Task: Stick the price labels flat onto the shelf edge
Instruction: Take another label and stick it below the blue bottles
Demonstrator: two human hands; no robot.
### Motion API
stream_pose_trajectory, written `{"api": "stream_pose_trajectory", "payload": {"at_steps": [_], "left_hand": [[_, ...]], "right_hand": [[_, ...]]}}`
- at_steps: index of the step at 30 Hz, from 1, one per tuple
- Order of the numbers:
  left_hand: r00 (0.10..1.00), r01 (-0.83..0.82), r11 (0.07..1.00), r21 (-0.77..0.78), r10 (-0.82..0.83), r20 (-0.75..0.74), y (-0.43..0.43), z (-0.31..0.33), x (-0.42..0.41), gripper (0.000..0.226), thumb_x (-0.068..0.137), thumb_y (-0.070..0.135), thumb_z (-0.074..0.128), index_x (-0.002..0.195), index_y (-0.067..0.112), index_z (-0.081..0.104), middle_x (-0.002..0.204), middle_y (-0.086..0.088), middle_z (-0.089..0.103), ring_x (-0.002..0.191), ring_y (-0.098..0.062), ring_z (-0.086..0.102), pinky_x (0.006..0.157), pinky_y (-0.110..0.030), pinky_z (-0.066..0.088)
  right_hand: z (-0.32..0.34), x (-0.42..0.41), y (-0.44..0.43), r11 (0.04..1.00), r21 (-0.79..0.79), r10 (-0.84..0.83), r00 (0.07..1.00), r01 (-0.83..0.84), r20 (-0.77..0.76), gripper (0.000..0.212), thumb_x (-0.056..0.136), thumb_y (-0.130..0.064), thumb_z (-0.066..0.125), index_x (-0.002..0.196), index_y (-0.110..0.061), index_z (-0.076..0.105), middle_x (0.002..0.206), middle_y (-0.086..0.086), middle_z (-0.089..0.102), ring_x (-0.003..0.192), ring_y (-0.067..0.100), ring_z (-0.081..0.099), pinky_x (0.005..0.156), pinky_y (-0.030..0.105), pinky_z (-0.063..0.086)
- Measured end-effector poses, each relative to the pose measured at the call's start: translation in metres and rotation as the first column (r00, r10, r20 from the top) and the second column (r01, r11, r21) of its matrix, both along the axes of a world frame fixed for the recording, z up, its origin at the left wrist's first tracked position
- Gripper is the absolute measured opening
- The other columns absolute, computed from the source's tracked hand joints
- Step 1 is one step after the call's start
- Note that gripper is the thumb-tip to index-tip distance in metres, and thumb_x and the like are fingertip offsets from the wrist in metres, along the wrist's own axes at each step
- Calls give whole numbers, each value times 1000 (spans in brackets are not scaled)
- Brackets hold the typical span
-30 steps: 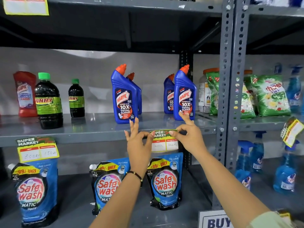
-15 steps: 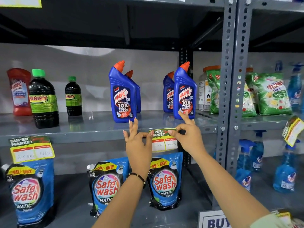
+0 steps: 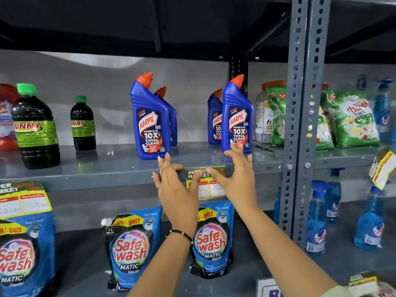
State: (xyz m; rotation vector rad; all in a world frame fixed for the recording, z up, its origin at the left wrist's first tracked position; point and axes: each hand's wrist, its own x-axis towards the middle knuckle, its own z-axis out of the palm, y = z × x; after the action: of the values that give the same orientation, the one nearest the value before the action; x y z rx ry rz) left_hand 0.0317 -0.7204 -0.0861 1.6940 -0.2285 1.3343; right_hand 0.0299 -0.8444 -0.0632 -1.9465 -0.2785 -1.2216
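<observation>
Both hands' thumbs, left hand (image 3: 175, 189) and right hand (image 3: 237, 179), press label (image 3: 211, 183) onto shelf edge (image 3: 107, 179); thin, floppy, best pinned at top strip.

Price label (image 3: 211, 182) sat on the front edge of the middle shelf (image 3: 107, 168), hanging below it. Left hand (image 3: 175, 189) lay at the label's left side, right hand (image 3: 237, 179) at its right, thumbs touching its upper part. On the shelf, behind the hands: two bottle pairs (image 3: 150, 121) and (image 3: 235, 116), one bottle behind another in each. Further left stood two more bottles (image 3: 35, 129). Right of the upright post (image 3: 300, 125) stood pouches (image 3: 351, 121). A second label (image 3: 23, 198) hung at the shelf edge's left end. Below it, on the lower shelf, stood refill packs (image 3: 130, 249).
</observation>
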Motion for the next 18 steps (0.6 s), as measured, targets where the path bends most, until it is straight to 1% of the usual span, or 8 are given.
{"api": "stream_pose_trajectory", "payload": {"at_steps": [1,3,5,8,12,15,16,18], "left_hand": [[1000,3,1000,-11,-3,3,-1,0,0,36,72,31,73,90,14,48,141,-4,43,137,-11,22,112,-17,2],[1000,5,1000,-27,-5,11,-1,-1,3,36,71,31,73,89,15,47,140,3,40,137,-10,22,110,-11,-1],[1000,6,999,-35,-5,27,-2,-1,6,35,71,29,74,87,18,45,136,11,36,136,-9,22,109,-9,-2],[999,13,999,-42,-12,42,-2,-2,7,38,71,26,75,84,22,40,136,9,39,136,-9,23,110,-10,-2],[999,30,999,-33,-29,25,-2,-2,4,38,72,26,74,84,22,39,138,-6,47,137,-9,22,111,-12,-2],[1000,26,1000,7,-26,5,0,-2,2,34,74,29,72,88,19,43,137,-7,48,138,-11,22,112,-14,-3],[1000,14,1000,28,-14,11,1,-2,3,33,75,31,70,90,18,45,137,-7,48,138,-12,22,113,-17,-2],[999,23,998,53,-24,23,6,-5,5,27,80,32,66,93,17,47,138,-5,47,138,-10,21,115,-26,3]], "right_hand": [[-1,1,0,1000,3,-8,1000,8,5,55,70,-37,74,115,-16,50,143,5,41,138,20,21,114,37,14],[-2,3,0,1000,-6,-17,1000,17,12,57,70,-37,73,117,-16,48,142,7,40,137,21,24,115,47,20],[-3,6,0,999,-25,-23,1000,23,18,56,72,-38,71,118,-17,47,144,7,38,138,21,22,114,50,20],[-6,9,0,996,-72,-46,998,49,40,55,74,-40,67,119,-17,46,145,8,36,139,19,18,115,49,16],[-6,9,-1,989,-125,-70,997,75,43,53,77,-41,64,120,-17,46,147,10,34,141,22,16,115,47,10],[-7,8,1,978,-180,-99,995,102,26,52,80,-41,61,123,-15,45,147,10,34,141,23,15,115,46,6],[-6,8,1,977,-185,-104,994,107,27,53,81,-42,60,124,-15,45,147,10,34,141,22,15,115,45,4],[-7,7,1,980,-179,-82,996,85,24,53,82,-42,58,125,-14,45,145,9,37,140,22,18,114,42,1]]}}
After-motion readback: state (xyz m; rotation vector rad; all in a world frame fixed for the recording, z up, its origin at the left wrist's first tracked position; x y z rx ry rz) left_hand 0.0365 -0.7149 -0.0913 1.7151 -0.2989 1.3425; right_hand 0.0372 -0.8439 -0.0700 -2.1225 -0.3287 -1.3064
